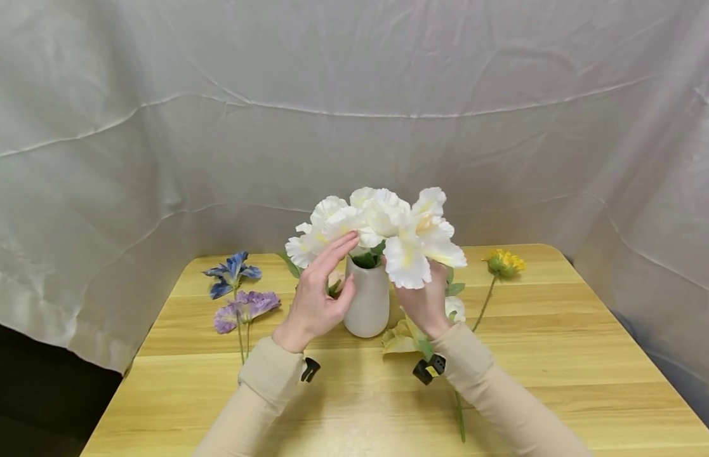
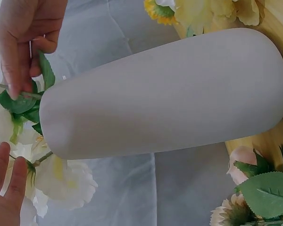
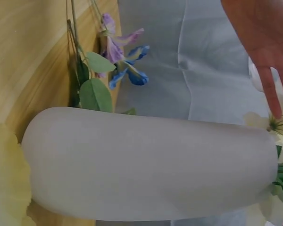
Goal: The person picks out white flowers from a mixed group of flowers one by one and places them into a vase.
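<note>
A white vase [image 1: 368,304] stands upright on the wooden table, with several white flowers [image 1: 377,212] spreading over its mouth. My left hand [image 1: 320,295] is left of the vase's neck, fingers straight and fingertips against the white petals. To the right of the rim, my right hand [image 1: 424,303] is partly hidden under a large white flower with yellow streaks [image 1: 414,247]. The left wrist view shows the right-hand fingers [image 2: 21,70] pinching a thin flower stem [image 2: 30,95] beside green leaves at the vase mouth.
Blue [image 1: 231,274] and purple [image 1: 248,309] flowers lie on the left of the table [image 1: 354,406]. On the right lie a yellow flower [image 1: 504,263] and, beside my right wrist, a pale yellow one [image 1: 401,337]. A pink bud [image 2: 240,165] lies near the vase base. Grey cloth [image 1: 354,76] hangs behind.
</note>
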Tool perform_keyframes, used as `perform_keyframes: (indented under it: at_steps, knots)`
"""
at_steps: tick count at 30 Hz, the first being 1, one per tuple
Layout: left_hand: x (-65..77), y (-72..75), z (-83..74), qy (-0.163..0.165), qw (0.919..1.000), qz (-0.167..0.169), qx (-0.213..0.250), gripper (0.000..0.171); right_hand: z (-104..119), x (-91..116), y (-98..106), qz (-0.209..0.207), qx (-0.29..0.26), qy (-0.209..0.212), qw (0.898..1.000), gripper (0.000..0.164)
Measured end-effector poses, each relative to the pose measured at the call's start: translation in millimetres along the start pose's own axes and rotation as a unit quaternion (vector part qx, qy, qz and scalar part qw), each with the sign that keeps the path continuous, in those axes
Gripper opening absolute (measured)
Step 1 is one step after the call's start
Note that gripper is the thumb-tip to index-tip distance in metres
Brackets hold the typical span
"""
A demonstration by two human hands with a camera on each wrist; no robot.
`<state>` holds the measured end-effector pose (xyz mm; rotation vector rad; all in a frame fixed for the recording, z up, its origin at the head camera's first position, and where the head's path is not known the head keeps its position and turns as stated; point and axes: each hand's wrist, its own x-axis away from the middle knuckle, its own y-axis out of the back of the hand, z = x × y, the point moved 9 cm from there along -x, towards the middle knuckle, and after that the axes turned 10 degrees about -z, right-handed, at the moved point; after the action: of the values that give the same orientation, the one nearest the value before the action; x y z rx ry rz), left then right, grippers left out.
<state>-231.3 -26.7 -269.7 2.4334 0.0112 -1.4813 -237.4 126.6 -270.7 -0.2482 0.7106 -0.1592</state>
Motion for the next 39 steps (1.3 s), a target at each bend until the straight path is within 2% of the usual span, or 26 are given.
perform_keyframes:
  at_steps: [1, 2, 3, 4, 6, 9, 11, 14, 18, 22, 26, 29, 31, 39]
  knots:
    - [0.0, -0.1, -0.1, 0.000, 1.0000, 0.001, -0.001, 0.059, 5, 1, 0, -0.006, 0.118, 0.058, 0.991, 0.028]
    - [0.2, -0.2, 0.0, -0.001, 1.0000, 0.001, -0.002, 0.059, 7, 2, 2, -0.024, 0.210, 0.103, 0.972, 0.029]
    - [0.1, -0.3, 0.0, -0.001, 1.0000, 0.001, -0.003, 0.059, 8, 3, 4, -0.037, 0.271, 0.138, 0.952, 0.032]
    - [0.1, -0.3, -0.1, -0.001, 1.0000, 0.001, -0.004, 0.059, 2, 4, 5, -0.032, 0.282, 0.135, 0.949, 0.035]
    - [0.0, -0.4, -0.3, -0.001, 1.0000, 0.002, -0.005, 0.059, -13, 5, 7, -0.019, 0.284, 0.105, 0.953, 0.041]
    - [0.0, -0.1, -0.4, 0.000, 1.0000, 0.002, -0.006, 0.058, -32, 7, 12, -0.004, 0.287, 0.060, 0.956, 0.040]
    - [0.1, 0.0, -0.3, 0.000, 1.0000, 0.003, -0.008, 0.058, -35, 8, 14, -0.002, 0.297, 0.045, 0.954, 0.036]
    - [0.3, -0.1, 0.6, 0.002, 1.0000, 0.004, -0.009, 0.057, -38, 10, 18, -0.014, 0.285, 0.023, 0.958, 0.036]
    - [0.7, -0.5, 1.3, 0.002, 1.0000, 0.004, -0.009, 0.057, -25, 10, 19, -0.047, 0.223, 0.008, 0.974, 0.038]
    - [0.4, -0.1, -0.6, -0.001, 1.0000, 0.001, -0.008, 0.059, 0, 7, 10, -0.057, 0.180, 0.042, 0.981, 0.035]
    - [0.0, -0.3, -2.1, -0.003, 1.0000, -0.002, -0.006, 0.060, 9, 4, 7, -0.053, 0.187, 0.097, 0.976, 0.022]
    - [0.0, 0.1, -2.7, -0.005, 1.0000, -0.005, -0.006, 0.060, 10, 3, 5, -0.052, 0.218, 0.118, 0.968, 0.016]
    - [-0.2, 0.4, -3.0, -0.004, 0.9999, -0.008, -0.004, 0.058, 8, 4, 4, -0.045, 0.232, 0.114, 0.965, 0.014]
    - [0.9, 4.2, -5.7, -0.009, 0.9996, -0.025, 0.001, 0.048, -5, 12, -3, 0.008, 0.287, 0.067, 0.955, 0.024]
